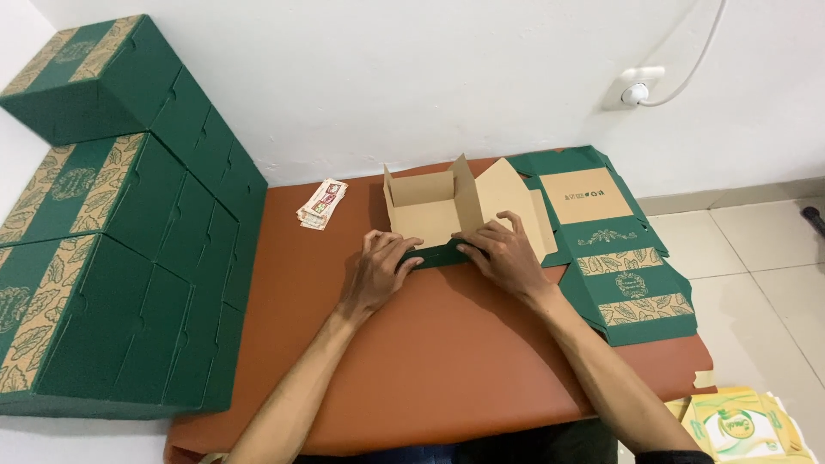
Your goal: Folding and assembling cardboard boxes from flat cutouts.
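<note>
Two hands press on a half-folded green carton on a brown table.

Both the left hand (380, 268) and the right hand (503, 251) lie flat, fingers spread and gripping nothing, on the near wall of the carton (447, 215), probably to keep the fold down. Right of the right hand lies a pile of flat blanks (623, 258); left of the left hand finished boxes (103, 223) are stacked high, crowding the table (430, 361). Beyond the left hand lie small stickers (322, 204).
</note>
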